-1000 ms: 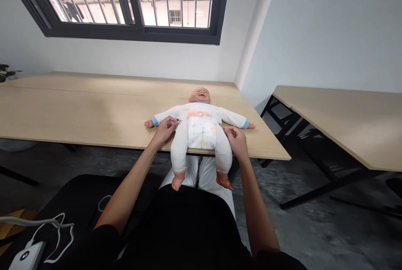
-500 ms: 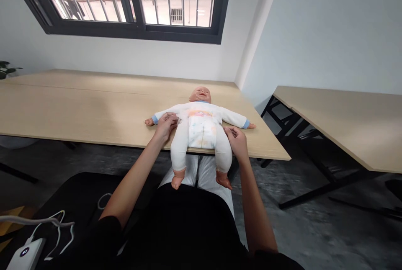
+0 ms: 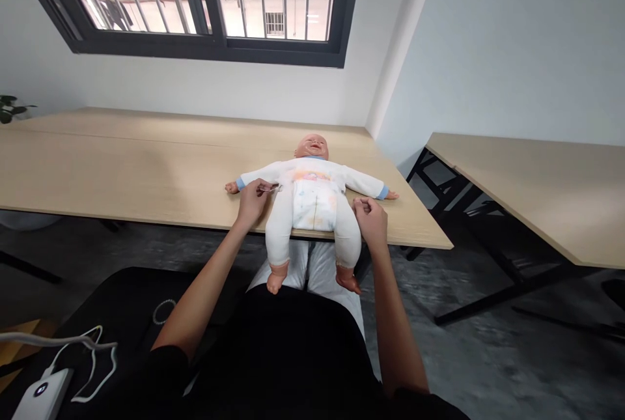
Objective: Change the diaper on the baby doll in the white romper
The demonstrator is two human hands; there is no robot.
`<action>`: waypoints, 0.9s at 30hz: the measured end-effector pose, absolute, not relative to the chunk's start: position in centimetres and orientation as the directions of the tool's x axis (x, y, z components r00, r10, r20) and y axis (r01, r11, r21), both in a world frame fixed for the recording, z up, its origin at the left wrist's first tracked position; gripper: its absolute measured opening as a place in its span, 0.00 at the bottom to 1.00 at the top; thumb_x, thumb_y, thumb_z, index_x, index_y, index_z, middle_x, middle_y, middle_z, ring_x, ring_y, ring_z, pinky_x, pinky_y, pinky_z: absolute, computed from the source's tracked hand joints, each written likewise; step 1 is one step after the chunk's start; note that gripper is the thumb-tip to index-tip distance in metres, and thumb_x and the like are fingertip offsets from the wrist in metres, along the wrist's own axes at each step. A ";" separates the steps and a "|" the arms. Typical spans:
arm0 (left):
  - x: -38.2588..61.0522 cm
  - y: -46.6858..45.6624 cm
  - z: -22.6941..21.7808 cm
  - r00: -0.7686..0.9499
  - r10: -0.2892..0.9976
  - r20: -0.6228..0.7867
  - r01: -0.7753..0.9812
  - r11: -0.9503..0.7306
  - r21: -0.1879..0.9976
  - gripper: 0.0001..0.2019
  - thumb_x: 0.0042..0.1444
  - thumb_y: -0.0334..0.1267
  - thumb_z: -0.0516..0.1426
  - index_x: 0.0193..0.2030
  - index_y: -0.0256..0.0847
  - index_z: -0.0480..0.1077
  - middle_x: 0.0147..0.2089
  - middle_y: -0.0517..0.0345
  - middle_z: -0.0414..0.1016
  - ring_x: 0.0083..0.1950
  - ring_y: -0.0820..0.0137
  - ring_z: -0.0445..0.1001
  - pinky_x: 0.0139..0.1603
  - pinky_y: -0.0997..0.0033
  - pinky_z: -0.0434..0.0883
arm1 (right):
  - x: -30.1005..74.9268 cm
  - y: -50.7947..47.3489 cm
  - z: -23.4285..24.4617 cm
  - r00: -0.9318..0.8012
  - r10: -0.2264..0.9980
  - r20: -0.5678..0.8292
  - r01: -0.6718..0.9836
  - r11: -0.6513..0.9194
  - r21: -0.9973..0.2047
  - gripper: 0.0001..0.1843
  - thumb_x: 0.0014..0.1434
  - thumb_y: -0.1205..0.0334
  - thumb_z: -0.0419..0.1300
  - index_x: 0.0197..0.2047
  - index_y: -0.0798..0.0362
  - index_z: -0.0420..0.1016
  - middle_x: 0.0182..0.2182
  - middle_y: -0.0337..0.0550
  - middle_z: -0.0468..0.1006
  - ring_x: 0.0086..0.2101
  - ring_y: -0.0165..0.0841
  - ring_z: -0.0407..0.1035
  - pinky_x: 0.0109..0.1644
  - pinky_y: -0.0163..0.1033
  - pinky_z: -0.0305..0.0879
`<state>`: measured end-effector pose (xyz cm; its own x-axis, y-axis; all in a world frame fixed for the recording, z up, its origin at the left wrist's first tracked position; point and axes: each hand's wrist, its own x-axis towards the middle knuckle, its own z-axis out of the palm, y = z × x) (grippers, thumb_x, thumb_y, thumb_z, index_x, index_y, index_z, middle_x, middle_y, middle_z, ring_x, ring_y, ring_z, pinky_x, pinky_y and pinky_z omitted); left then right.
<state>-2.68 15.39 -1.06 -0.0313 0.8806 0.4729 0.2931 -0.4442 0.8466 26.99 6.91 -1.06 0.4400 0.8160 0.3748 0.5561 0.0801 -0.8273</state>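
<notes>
Two bare hands at a vinyl baby doll [image 3: 312, 146] in a white sleepsuit [image 3: 279, 234], lying on its back on the pale wood worktop [image 3: 122, 166].

Left hand [image 3: 252, 204] pinches a small thin pale strip [image 3: 267, 189] at the doll's waist; right hand [image 3: 371, 221], grip loosely curled, holds nothing visible, just beside the white printed nappy [image 3: 315, 211].

**Black top, pale trousers, 2 bare arms**
The person wore a plain black top [image 3: 283, 355] with short sleeves [image 3: 168, 368] and pale, faintly shiny trousers [image 3: 312, 270]; the forearms [image 3: 205, 290], left hand [image 3: 251, 204] and right hand [image 3: 370, 221] were bare, and no markings showed on the clothes.
</notes>
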 end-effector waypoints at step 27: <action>-3.6 11.3 2.8 0.344 0.621 0.704 0.753 -0.630 0.188 0.14 0.63 0.27 0.48 0.44 0.41 0.74 0.43 0.46 0.77 0.52 0.55 0.74 0.53 0.58 0.70 | 18.2 8.8 8.1 -0.293 0.693 0.659 0.752 0.593 -0.288 0.17 0.70 0.57 0.52 0.55 0.50 0.78 0.62 0.47 0.72 0.62 0.42 0.64 0.69 0.53 0.57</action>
<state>-3.64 11.30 2.79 0.3444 0.6211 0.7040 0.7532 -0.6304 0.1878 18.18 8.78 8.11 -0.2933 0.6926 0.6590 0.7521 0.5927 -0.2882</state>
